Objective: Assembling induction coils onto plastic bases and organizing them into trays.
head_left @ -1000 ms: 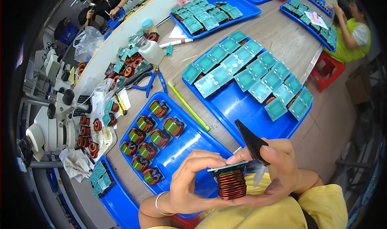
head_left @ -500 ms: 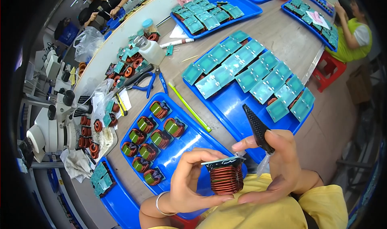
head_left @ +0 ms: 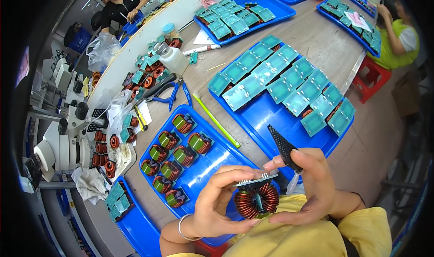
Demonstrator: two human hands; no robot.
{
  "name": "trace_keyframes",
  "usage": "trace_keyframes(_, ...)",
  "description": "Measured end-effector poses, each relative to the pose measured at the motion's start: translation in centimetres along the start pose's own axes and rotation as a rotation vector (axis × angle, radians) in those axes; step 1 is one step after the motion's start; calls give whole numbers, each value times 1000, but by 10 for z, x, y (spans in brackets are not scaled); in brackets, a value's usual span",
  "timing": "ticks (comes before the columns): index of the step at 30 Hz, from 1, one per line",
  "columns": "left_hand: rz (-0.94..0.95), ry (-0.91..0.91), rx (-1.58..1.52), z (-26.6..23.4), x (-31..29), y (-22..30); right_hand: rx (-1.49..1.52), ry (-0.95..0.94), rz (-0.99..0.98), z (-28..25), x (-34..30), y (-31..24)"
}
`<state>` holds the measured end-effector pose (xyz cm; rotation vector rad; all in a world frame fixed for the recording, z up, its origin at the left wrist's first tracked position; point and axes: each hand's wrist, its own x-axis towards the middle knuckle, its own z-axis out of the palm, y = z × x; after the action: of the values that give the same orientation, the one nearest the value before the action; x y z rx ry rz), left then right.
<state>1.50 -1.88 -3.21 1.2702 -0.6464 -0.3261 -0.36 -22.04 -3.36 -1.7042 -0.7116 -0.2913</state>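
My left hand [head_left: 214,202] is closed around a copper-wound toroid coil [head_left: 244,205] fixed to a small green circuit board [head_left: 255,181]. The board is uppermost, with short pins along its top; the coil's open centre faces me. In my right hand [head_left: 318,184] is a black tapered tool [head_left: 284,145] with a dotted surface, its pointed end up and a pale translucent piece at its lower end. The right index fingertip is close to the board's edge, and the right thumb is beside the coil's lower side. Whether they touch it I cannot tell.
A blue tray [head_left: 212,162] with several coils lies ahead, beside a larger blue tray [head_left: 253,121] of green-board units. A yellow-green strip [head_left: 217,121] lies between them. Blue-handled pliers [head_left: 169,96] and a white bottle [head_left: 174,60] stand farther left. Co-workers sit beyond.
The coil has been turned in my hands, from its wound side to its open centre facing me. The black tool has shifted slightly left and down.
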Motion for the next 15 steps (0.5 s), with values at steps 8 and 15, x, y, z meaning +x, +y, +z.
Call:
trace_keyframes(8, 120, -22, 231, -3, 7, 3, 1, 9, -3, 5, -6, 0)
trace_keyframes(15, 130, -4, 300, -4, 5, 3, 75, 139, 7, 11, -9, 5)
